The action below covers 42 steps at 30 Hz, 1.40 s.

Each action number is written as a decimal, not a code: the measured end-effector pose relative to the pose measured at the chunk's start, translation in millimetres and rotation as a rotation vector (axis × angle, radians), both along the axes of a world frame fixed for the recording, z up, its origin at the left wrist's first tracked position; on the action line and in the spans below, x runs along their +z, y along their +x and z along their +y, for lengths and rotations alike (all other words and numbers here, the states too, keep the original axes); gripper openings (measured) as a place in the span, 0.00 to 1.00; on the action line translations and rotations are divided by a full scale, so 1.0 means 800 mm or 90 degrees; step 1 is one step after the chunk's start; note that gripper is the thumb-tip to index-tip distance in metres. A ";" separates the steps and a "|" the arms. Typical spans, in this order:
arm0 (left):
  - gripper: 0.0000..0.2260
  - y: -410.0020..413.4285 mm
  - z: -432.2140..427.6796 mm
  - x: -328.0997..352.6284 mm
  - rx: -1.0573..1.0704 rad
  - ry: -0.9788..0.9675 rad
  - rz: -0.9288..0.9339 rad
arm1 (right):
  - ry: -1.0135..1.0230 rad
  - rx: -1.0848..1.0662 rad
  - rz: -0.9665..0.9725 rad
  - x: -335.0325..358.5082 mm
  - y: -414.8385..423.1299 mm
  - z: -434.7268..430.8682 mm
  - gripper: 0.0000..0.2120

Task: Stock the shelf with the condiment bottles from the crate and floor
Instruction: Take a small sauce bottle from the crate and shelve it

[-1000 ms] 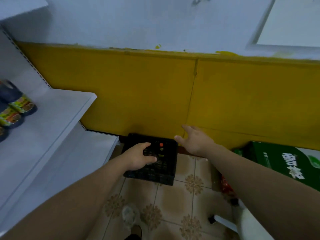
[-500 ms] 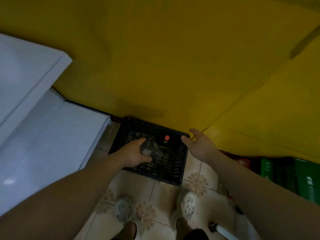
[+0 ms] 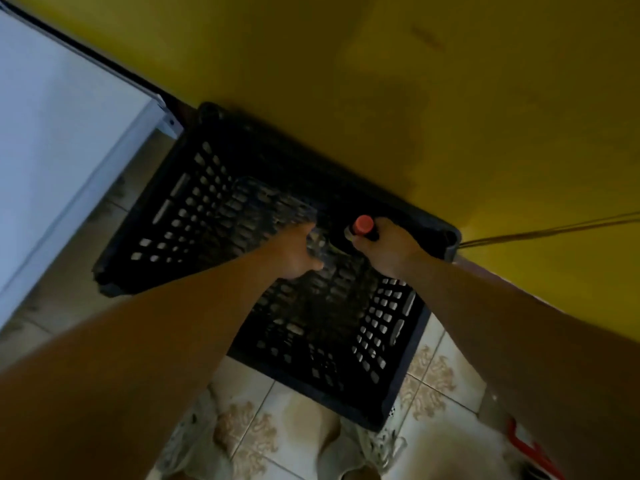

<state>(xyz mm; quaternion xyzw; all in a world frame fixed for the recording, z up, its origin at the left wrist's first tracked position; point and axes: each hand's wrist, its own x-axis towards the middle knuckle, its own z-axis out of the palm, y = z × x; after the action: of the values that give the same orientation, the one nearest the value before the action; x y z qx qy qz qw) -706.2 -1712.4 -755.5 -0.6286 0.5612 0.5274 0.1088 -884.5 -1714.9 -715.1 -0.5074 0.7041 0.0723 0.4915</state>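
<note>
A black slatted plastic crate [image 3: 194, 216] stands on the tiled floor against the yellow wall. Inside it, near the far right corner, stands a dark condiment bottle with a red cap [image 3: 363, 224]. My right hand [image 3: 389, 249] grips the bottle just below the cap, fingers curled round its neck. My left hand [image 3: 298, 251] reaches down into the crate beside it, over the crate's floor; its fingers are blurred and I see nothing held in them. The white shelf [image 3: 62, 133] stands at the left.
The yellow wall [image 3: 450, 98] rises right behind the crate. Patterned floor tiles [image 3: 263, 424] show below, with my shoes at the bottom edge. A red object [image 3: 526, 445] lies at the lower right corner.
I have bent down much closer to the crate. My right hand moved from the crate's right rim onto the red-capped bottle and closed round it. My left hand went deeper in.
</note>
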 end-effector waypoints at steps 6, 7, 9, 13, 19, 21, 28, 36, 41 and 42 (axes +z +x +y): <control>0.36 -0.040 -0.016 -0.076 0.025 0.015 0.080 | -0.123 -0.077 -0.070 -0.062 0.004 -0.006 0.23; 0.36 -0.043 -0.016 -0.077 0.021 0.016 0.092 | -0.134 -0.082 -0.081 -0.061 0.004 -0.004 0.22; 0.37 -0.043 -0.013 -0.074 0.026 0.029 0.103 | -0.153 -0.085 -0.097 -0.048 0.004 0.002 0.21; 0.42 -0.018 0.004 -0.018 0.036 0.052 0.143 | -0.168 -0.069 -0.146 0.021 0.012 0.009 0.15; 0.43 0.034 0.038 0.175 0.078 0.095 0.240 | -0.205 -0.058 -0.197 0.217 0.044 0.019 0.13; 0.40 0.052 0.054 0.254 0.129 0.083 0.266 | -0.204 -0.099 -0.227 0.298 0.064 0.024 0.22; 0.38 0.119 0.093 0.529 0.263 0.024 0.386 | -0.256 -0.130 -0.301 0.547 0.124 0.044 0.12; 0.41 0.160 0.156 0.750 0.290 -0.142 0.455 | -0.338 -0.011 -0.370 0.768 0.174 0.047 0.13; 0.34 0.168 0.215 0.850 0.381 -0.282 0.458 | -0.385 0.125 -0.428 0.878 0.210 0.069 0.10; 0.33 0.171 0.228 0.867 0.399 -0.309 0.449 | -0.387 0.151 -0.442 0.897 0.219 0.077 0.10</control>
<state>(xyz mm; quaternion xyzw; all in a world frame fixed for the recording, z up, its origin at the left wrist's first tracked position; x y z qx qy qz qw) -569.6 -1529.7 -61.5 -0.5575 0.4550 0.5688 -0.3983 -709.3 -1653.2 2.3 -0.6991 0.4247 -0.2554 0.5153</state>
